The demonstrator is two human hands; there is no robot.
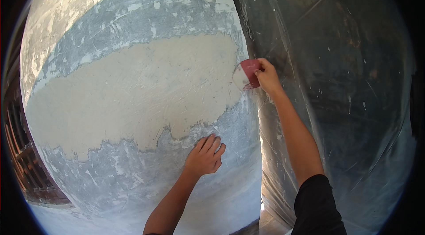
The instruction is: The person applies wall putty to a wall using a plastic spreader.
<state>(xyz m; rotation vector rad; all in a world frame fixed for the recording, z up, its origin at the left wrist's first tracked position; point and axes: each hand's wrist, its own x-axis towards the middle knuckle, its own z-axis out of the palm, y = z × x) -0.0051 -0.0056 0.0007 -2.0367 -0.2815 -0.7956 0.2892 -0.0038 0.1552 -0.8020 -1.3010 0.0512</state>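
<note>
My right hand (266, 77) grips a red putty spreader (252, 72), fingers and thumb pinched at its right end. Pale putty coats the spreader's left part, which lies against the right edge of the grey wall (133, 173). Across the middle of this wall runs a broad band of cream-coloured putty (133, 89) with ragged edges. Just below the band's lower edge, my left hand (206, 154) touches the grey surface. Its fingers are slightly bent and a little apart, with nothing seen in them; the palm side is hidden.
Dark plastic sheeting (349, 80), spotted with white specks, hangs along the right side. Clear crumpled plastic (276, 168) hangs beside the wall's lower right edge. A brown barred frame (26, 159) stands at far left. Sunlight falls on the wall's upper left.
</note>
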